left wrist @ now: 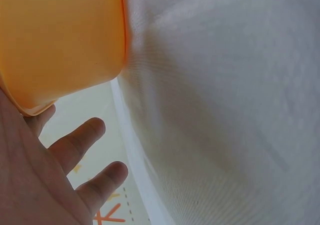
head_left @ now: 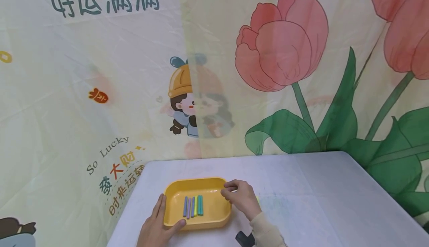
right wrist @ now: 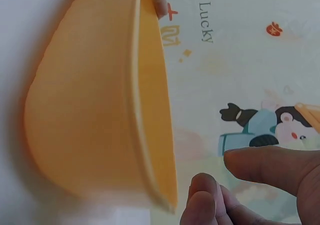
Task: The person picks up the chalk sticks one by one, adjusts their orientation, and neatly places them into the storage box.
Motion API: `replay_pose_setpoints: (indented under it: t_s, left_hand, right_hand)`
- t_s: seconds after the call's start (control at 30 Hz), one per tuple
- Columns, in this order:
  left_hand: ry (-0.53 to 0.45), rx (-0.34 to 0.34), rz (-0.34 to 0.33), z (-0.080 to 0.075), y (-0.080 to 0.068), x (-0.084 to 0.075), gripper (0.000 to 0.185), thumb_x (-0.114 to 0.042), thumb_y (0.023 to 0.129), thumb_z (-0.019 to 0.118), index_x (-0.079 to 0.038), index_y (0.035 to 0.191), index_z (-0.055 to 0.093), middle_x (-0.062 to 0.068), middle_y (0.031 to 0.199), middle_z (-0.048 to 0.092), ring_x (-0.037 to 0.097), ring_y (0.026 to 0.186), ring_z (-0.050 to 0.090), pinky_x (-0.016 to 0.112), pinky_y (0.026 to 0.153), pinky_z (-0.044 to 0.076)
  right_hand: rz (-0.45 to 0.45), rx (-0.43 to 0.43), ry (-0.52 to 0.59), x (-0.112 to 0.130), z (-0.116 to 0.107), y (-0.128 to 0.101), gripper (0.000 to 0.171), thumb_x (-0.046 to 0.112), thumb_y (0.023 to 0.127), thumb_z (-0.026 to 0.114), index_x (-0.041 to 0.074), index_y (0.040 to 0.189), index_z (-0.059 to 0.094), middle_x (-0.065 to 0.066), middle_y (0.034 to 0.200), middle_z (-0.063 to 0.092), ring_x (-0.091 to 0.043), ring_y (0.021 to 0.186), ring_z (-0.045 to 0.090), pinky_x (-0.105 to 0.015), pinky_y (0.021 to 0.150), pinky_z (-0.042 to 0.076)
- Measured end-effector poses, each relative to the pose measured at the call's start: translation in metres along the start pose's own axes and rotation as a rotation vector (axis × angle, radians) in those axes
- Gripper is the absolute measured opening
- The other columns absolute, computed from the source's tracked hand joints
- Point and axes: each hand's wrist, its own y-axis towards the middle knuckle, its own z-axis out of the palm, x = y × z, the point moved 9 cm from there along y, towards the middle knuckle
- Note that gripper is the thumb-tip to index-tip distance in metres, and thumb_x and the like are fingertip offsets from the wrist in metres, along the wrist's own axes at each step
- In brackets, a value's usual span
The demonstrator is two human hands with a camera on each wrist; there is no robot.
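A yellow rectangular tray [head_left: 214,223] with rounded corners sits on the white-covered table. Several thin chalk-like sticks [head_left: 192,207] in purple, blue, yellow and teal lie side by side on its floor, left of centre. My left hand [head_left: 157,221] rests against the tray's left side with fingers extended, its thumb at the front rim; the left wrist view shows these fingers [left wrist: 80,140] spread beside the tray wall [left wrist: 60,40]. Over the tray's right rim is my right hand [head_left: 239,196], fingers loosely bent. A gap separates thumb from fingertips in the right wrist view, with nothing between them.
The white tabletop [head_left: 311,198] extends to the right and behind the tray. A printed cloth [head_left: 214,35] with tulips and cartoon figures hangs behind the table. A small yellow sliver [head_left: 257,199] shows beside the right wrist, and a black object [head_left: 245,238] is below it.
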Motion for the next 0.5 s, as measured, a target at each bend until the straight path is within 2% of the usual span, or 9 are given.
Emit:
replay_pose_setpoints:
  t_s: [0.17, 0.5]
  left_hand:
    - [0.000, 0.008, -0.009, 0.001, 0.002, 0.003, 0.125, -0.084, 0.080, 0.057, -0.004, 0.163, 0.009, 0.015, 0.169, 0.009, 0.051, 0.135, 0.042, 0.066, 0.108, 0.040]
    - [0.001, 0.064, -0.056, 0.006, 0.005, 0.004, 0.129, -0.088, 0.078, 0.054, -0.001, 0.162, 0.008, 0.018, 0.169, 0.008, 0.052, 0.137, 0.038, 0.067, 0.110, 0.037]
  right_hand:
    - [0.037, -0.040, -0.029, -0.013, -0.018, -0.001, 0.031, 0.021, 0.084, 0.076, 0.003, 0.109, 0.073, -0.002, 0.089, 0.070, -0.016, 0.069, 0.066, -0.028, 0.060, 0.058]
    - [0.200, -0.114, -0.154, -0.054, -0.052, -0.001, 0.030, 0.020, 0.086, 0.076, 0.003, 0.110, 0.072, -0.003, 0.090, 0.068, -0.015, 0.071, 0.064, -0.029, 0.062, 0.060]
